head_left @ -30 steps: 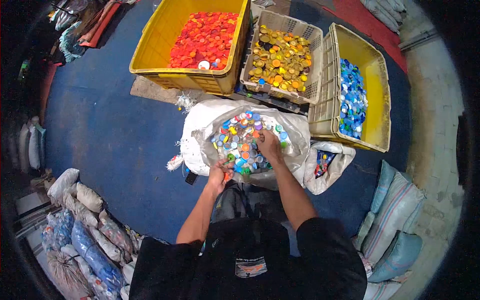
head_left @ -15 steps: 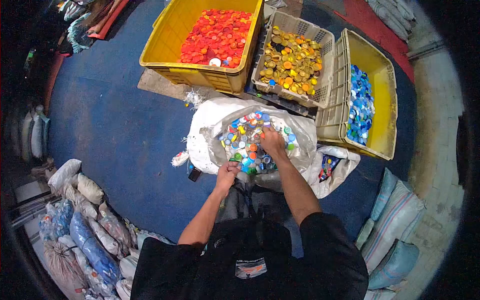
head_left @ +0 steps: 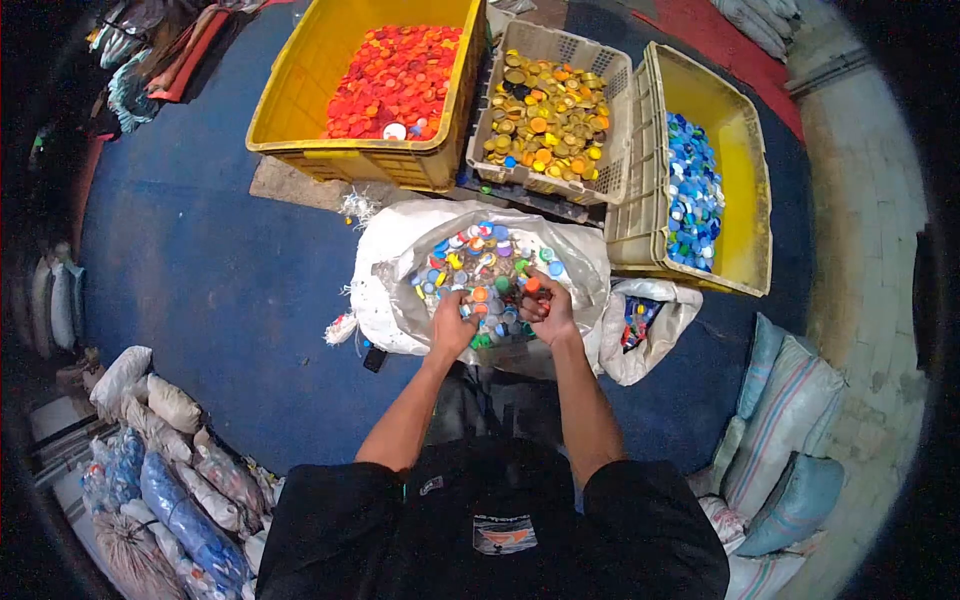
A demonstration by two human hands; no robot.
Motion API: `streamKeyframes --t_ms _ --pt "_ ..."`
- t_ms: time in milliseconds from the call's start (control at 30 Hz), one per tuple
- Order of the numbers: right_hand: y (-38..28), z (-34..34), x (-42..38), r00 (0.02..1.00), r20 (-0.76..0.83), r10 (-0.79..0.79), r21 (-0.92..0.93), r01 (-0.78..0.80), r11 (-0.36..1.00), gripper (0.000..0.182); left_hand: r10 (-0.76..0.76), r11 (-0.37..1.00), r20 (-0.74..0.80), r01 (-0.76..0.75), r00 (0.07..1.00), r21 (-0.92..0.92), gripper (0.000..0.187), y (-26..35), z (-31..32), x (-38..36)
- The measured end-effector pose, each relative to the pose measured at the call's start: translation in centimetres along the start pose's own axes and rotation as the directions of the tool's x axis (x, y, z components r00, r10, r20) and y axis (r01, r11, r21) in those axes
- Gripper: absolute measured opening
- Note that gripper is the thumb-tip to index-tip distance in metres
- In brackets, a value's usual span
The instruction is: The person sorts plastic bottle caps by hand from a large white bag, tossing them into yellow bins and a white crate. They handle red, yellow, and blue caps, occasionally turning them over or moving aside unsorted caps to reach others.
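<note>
A large white sack (head_left: 385, 250) lies with its mouth rolled back, and mixed plastic bottle caps (head_left: 490, 262) of many colours fill the opening. Over the right part of the caps, my right hand (head_left: 552, 312) is curled with an orange-red bottle cap (head_left: 533, 286) at its fingers. My left hand (head_left: 453, 325) is at the left part of the pile, fingers bent together beside some orange caps. Whatever the left fingers hold is hidden.
Behind the sack stand a yellow crate (head_left: 350, 160) of red caps, a perforated crate (head_left: 618, 110) of yellow caps and another crate (head_left: 640, 225) of blue caps. A smaller open sack (head_left: 650, 365) lies at right. Stuffed sacks (head_left: 785, 430) flank both sides.
My right hand has drawn back toward me from the pile and turned, with an orange-red cap now showing at its fingers. My left hand has moved slightly farther into the pile. The view has shifted.
</note>
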State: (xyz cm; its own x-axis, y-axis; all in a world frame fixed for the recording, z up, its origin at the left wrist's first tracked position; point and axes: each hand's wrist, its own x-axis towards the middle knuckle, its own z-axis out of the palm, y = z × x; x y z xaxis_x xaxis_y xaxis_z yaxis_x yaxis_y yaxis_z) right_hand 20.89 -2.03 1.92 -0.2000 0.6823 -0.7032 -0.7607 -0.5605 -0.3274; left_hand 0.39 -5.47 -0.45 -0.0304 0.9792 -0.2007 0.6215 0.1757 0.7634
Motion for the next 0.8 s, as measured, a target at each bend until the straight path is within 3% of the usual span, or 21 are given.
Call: streamKeyframes --t_ms 133,167,400,467,500,567,600,633,800 --pt "0.6 -1.8 -0.9 0.997 0.072 0.012 0.052 -0.016 0.999 0.029 -0.075 0.994 0.045 0.071 0.996 0.078 0.052 1.1 0.7 1.1" --pt "0.8 -2.0 -1.4 0.998 -0.039 0.049 0.045 -0.047 0.998 0.028 -0.083 0.991 0.074 0.074 0.994 0.109 0.049 1.2 0.8 1.5" --pt "2.5 -4.6 -2.6 0.999 0.020 0.035 0.056 -0.036 0.998 0.027 0.073 0.993 0.029 -0.076 0.997 0.086 0.035 -1.1 1.9 2.7" --pt "2.6 -4.4 -3.1 0.999 0.000 0.039 0.017 -0.039 0.999 0.028 -0.167 0.940 0.104 0.190 0.980 -0.283 0.030 -0.4 1.0 2.5" --pt "2.5 -4.0 -3.4 0.999 -0.009 0.042 -0.003 -0.042 0.999 0.029 -0.270 0.837 0.173 0.319 0.947 -0.444 0.027 0.4 0.1 2.4" --pt "2.3 -3.1 -4.2 0.999 0.007 0.038 -0.015 -0.038 0.999 0.036 -0.290 0.274 0.453 0.526 0.843 -0.805 0.021 0.0 -1.9 2.3" --pt "2.3 -2.8 -4.3 0.999 0.018 0.037 -0.023 -0.037 0.999 0.039 -0.220 -0.079 0.571 0.569 0.791 -0.818 0.019 0.0 -2.9 2.3" --pt "2.6 -2.8 -4.1 1.000 0.012 0.024 -0.023 -0.024 0.999 0.037 -0.232 -0.247 0.620 0.572 0.749 -0.783 0.020 0.3 -3.4 2.3" --pt "3.4 -3.4 -2.9 0.998 0.059 -0.012 -0.038 0.015 0.999 0.028 -0.150 -0.439 0.645 0.534 0.749 -0.723 0.028 0.1 -4.8 0.1"
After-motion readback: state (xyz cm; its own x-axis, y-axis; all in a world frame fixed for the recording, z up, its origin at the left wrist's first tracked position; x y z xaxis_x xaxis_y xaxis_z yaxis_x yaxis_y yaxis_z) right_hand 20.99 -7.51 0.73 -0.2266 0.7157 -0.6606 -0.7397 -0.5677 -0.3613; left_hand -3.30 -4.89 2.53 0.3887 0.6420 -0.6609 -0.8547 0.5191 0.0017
